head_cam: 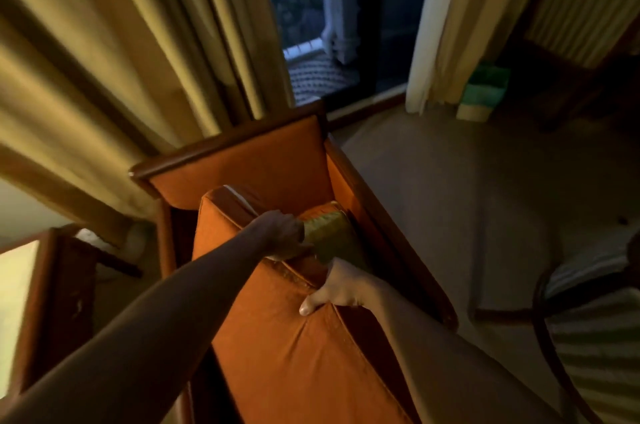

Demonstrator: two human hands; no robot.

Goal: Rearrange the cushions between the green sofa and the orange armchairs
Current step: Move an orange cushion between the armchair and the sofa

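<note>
An orange armchair [242, 160] with a dark wooden frame stands below me, its back toward the curtains. Its large orange seat cushion [277, 330] is lifted and tilted up off the seat. A green cushion [334, 236] lies wedged between that orange cushion and the chair's right arm. My left hand [280, 233] grips the near end of the green cushion. My right hand [337, 286] clasps the right edge of the orange seat cushion, thumb pressed into the fabric. The chair's seat base is hidden under the cushion.
Yellow curtains [104, 60] hang behind the chair, beside a dark glass door [329, 25]. A wooden side table [52, 302] stands at the left. A striped green seat [595, 337] with a dark curved frame is at the right. Beige carpet [467, 198] lies between.
</note>
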